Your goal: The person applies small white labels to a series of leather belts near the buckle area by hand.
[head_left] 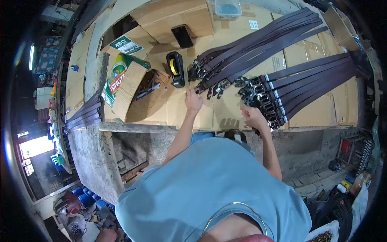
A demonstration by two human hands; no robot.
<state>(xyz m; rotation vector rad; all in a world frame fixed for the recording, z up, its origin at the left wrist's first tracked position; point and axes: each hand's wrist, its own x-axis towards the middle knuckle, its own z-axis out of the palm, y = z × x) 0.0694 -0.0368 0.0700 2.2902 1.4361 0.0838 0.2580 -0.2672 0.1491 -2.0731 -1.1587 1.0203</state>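
It's a cluttered workroom, and the table (213, 115) in front of this person is laid over with sheets of cardboard. The two hands are apart at its near side. The left hand (194, 102) has its fingertips by the buckle end of a long bundle of dark belts (262, 42), which runs away ahead and to the right; whether it grips one I can't tell from here. The right hand (255, 118) is half curled just beside the buckles (264, 99) of a second belt bundle (318, 78), fanned out to its right; I can't make out anything in its fingers.

To my eye, the belts would handle best one at a time, lifted by the buckle, with the straps left lying side by side. Those metal ends crowd together and look apt to snag, so a light, unhurried touch should suit them.

Just beyond the left hand stands a black tape dispenser (177, 80), near enough to get bumped. An opened beer carton (131, 90) crowds the left side, and farther ahead are a phone (183, 36) and a clear tub (227, 8), both out of the way.
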